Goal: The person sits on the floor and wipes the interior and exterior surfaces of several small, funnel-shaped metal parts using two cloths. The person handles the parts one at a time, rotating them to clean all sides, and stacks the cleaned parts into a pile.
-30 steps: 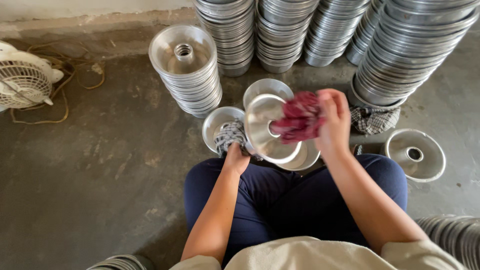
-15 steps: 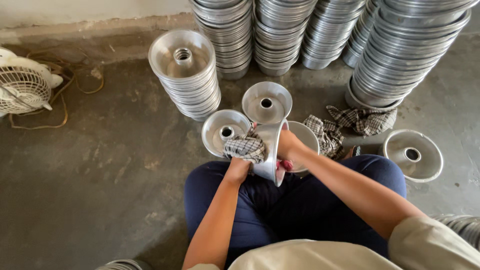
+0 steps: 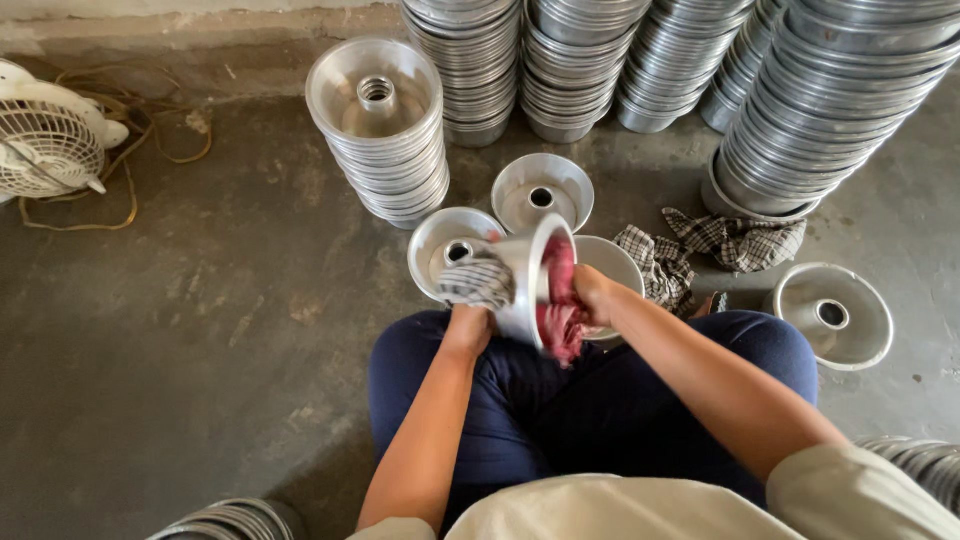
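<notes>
The left hand (image 3: pixel 478 290) sits in the middle of the frame, wrapped in a checked cloth (image 3: pixel 478 280), and grips the outside of a shiny metal ring pan (image 3: pixel 530 285). The pan is tipped on its side, above the person's lap. The right hand (image 3: pixel 592 295) presses a red rag (image 3: pixel 558 310) into the pan's open side; its fingers are probably curled around the rag, but the rag hides them. The pan is silver and smooth.

Just behind it, three more pans (image 3: pixel 542 190) lie on the grey, dusty concrete floor (image 3: pixel 200 330). Tall stacks of pans (image 3: pixel 380 130) fill the top of the frame. A white fan (image 3: pixel 50 140) stands at the upper left.
</notes>
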